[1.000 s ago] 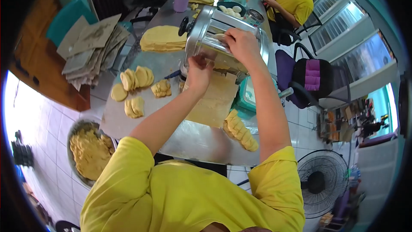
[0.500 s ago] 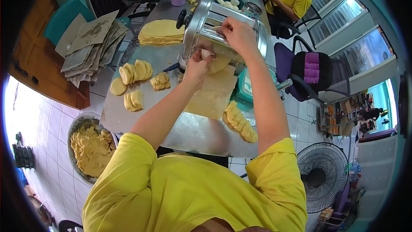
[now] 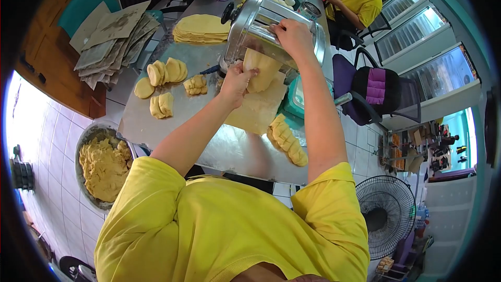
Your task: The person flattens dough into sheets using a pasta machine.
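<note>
A silver dough sheeter point(image 3: 242, 34) with a black knob stands in front of me on the metal table. From its lower front hangs a flat sheet of dough point(image 3: 263, 70). My left hand point(image 3: 237, 86) is closed on the left edge of this sheet, thumb and fingers pinching it. Over the top of the machine, my right hand point(image 3: 292, 39) is closed, its fingertips pinched at the upper slot; what they hold, if anything, is hidden. Beneath the hanging dough lies a brown paper sheet point(image 3: 253, 112).
Dough pieces point(image 3: 167, 70) and a stack of flat dough rounds point(image 3: 201, 28) lie left. A dough roll point(image 3: 287, 141) and teal container point(image 3: 297, 99) are right. A bowl of dough point(image 3: 107, 167) stands low left. A person in yellow point(image 3: 360, 2) sits beyond; a fan point(image 3: 383, 214) stands right.
More of the dough sheet now hangs out below the machine. My left hand has shifted slightly down and holds its edge. My right hand stays at the top slot.
</note>
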The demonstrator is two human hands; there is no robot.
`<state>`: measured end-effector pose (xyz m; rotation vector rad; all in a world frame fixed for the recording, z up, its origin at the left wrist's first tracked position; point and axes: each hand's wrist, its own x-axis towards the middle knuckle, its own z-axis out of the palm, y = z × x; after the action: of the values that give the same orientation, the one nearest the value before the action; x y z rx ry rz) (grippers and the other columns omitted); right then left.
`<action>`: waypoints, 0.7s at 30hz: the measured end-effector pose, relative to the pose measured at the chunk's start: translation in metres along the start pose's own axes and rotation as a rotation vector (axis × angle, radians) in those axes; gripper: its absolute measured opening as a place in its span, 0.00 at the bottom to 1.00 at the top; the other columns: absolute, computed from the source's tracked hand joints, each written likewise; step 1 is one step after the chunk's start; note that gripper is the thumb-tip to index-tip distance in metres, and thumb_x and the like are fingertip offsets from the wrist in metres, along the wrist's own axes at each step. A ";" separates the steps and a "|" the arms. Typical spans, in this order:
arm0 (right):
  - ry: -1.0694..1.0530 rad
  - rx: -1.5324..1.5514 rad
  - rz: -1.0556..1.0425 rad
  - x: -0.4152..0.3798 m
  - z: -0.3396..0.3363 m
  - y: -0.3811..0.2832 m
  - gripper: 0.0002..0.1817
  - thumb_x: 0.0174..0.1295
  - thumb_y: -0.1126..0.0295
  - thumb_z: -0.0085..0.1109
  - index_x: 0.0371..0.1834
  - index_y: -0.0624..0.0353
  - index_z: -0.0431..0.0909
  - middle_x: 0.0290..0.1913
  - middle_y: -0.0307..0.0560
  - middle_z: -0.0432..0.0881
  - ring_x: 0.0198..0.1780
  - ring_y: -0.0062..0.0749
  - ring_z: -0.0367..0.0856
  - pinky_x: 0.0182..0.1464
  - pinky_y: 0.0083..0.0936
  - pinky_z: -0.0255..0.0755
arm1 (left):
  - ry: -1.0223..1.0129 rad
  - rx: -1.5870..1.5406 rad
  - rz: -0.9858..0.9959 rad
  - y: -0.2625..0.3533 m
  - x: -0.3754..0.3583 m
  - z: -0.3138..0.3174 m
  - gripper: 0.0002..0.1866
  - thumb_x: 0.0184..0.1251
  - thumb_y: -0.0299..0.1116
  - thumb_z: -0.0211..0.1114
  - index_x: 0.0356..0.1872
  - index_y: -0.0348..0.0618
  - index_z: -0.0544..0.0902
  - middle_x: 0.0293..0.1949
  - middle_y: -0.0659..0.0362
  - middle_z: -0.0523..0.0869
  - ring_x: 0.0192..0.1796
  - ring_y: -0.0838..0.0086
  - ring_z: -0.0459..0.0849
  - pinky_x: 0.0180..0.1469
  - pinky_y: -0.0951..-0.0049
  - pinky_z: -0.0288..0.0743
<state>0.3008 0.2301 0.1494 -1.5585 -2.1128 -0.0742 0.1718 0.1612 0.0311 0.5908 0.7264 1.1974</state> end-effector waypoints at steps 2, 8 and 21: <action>-0.011 -0.042 -0.010 0.002 0.003 0.000 0.16 0.59 0.59 0.54 0.26 0.61 0.81 0.35 0.54 0.80 0.39 0.50 0.78 0.43 0.40 0.71 | 0.006 -0.004 -0.008 0.002 -0.010 0.003 0.15 0.58 0.24 0.61 0.47 0.38 0.73 0.40 0.57 0.81 0.40 0.72 0.83 0.40 0.69 0.80; 0.132 -0.100 -0.099 -0.017 0.010 0.001 0.18 0.62 0.58 0.50 0.27 0.62 0.81 0.39 0.53 0.77 0.42 0.46 0.75 0.46 0.39 0.70 | -0.026 -0.050 -0.008 -0.003 -0.018 0.000 0.13 0.62 0.25 0.56 0.48 0.38 0.72 0.43 0.56 0.80 0.43 0.70 0.82 0.40 0.68 0.81; 0.373 1.907 0.814 -0.165 0.090 -0.032 0.16 0.63 0.71 0.53 0.52 0.64 0.68 0.46 0.45 0.75 0.45 0.29 0.75 0.49 0.24 0.70 | -0.076 -0.172 -0.052 -0.007 -0.039 -0.014 0.11 0.65 0.26 0.52 0.47 0.36 0.73 0.42 0.54 0.80 0.42 0.70 0.83 0.40 0.64 0.81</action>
<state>0.2739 0.1048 0.0089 -0.7569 -0.3878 1.3234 0.1582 0.1217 0.0242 0.4691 0.5647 1.1690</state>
